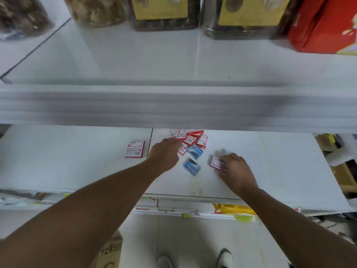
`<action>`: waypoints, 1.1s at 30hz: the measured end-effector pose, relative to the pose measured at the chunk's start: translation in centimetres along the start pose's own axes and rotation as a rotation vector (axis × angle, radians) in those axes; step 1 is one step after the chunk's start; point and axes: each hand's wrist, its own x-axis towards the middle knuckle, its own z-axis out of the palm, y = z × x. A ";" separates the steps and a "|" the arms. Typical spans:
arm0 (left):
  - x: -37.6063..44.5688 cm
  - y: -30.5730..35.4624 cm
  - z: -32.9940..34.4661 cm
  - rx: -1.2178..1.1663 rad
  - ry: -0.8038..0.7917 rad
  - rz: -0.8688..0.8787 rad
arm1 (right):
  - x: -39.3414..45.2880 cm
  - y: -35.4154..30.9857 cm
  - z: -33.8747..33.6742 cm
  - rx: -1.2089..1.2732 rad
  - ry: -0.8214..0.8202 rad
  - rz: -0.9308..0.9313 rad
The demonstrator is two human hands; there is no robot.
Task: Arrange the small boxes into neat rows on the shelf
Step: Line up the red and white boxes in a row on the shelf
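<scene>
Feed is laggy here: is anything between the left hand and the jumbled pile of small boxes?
Nothing visible. The left hand is already at the pile, fingers on its near left edge. Two blue boxes lie just right of it, out of its way. The right hand holds a separate red-and-white box.

The upper shelf edge is smeared and hides the heap of small boxes, perhaps half.
</scene>
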 end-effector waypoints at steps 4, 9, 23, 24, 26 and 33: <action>3.1 0.2 0.7 0.107 -0.006 0.098 | -1.1 -0.1 0.5 0.032 0.043 0.019; 3.5 0.0 2.4 0.283 0.022 0.193 | -1.3 -0.7 0.6 0.061 0.070 0.020; -2.3 -1.4 -2.4 0.059 0.064 0.008 | -1.7 -3.0 -4.1 0.076 0.062 -0.126; -3.0 -1.1 -3.2 0.038 0.078 -0.005 | -1.5 -3.2 -4.8 0.063 0.058 -0.141; -4.7 -0.5 -5.1 0.012 0.094 -0.040 | -1.0 -3.8 -5.9 0.055 0.046 -0.174; -12.0 0.5 -6.7 0.020 0.094 -0.150 | -0.9 -6.5 -7.1 0.112 -0.058 -0.339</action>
